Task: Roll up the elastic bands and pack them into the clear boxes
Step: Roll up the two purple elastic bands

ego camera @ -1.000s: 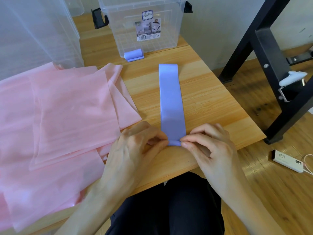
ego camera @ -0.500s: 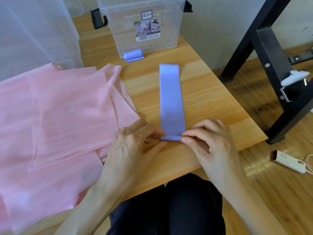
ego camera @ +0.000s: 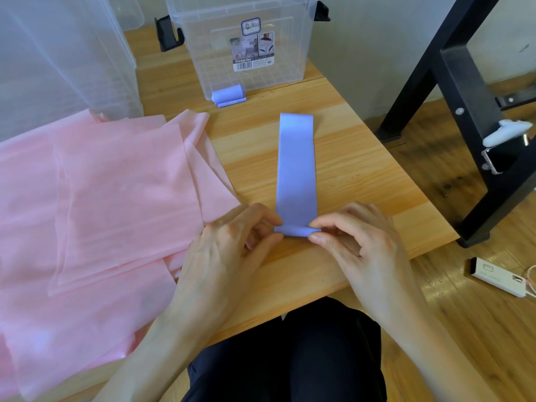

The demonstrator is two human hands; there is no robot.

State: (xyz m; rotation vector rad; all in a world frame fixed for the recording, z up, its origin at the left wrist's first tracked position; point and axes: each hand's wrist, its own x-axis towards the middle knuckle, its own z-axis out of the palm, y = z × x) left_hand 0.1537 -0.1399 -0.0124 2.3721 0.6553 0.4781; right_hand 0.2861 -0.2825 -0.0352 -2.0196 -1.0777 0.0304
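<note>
Purple band (ego camera: 296,169) lies flat on the wooden table (ego camera: 362,175), long axis running away from the person, far end toward the clear box (ego camera: 246,47), near end curled into a small roll at the table's front part. Left hand (ego camera: 229,248) pinches the roll's left end w/ thumb and fingers curled on it; right hand (ego camera: 356,242) pinches the right end the same way, thumb under, forefinger on top. Roll lies crosswise to the band's length. Clear box w/ black side latches and a label on its front wall stands at the table's back; can't tell what's inside thru the wall. A rolled purple band (ego camera: 229,95) sits on the table touching the box's front bottom edge, outside it. Bigger clear box (ego camera: 66,68) at back left, contents not readable. Pink sheets (ego camera: 101,204) are piled on the table's left, just beside the left hand.
</note>
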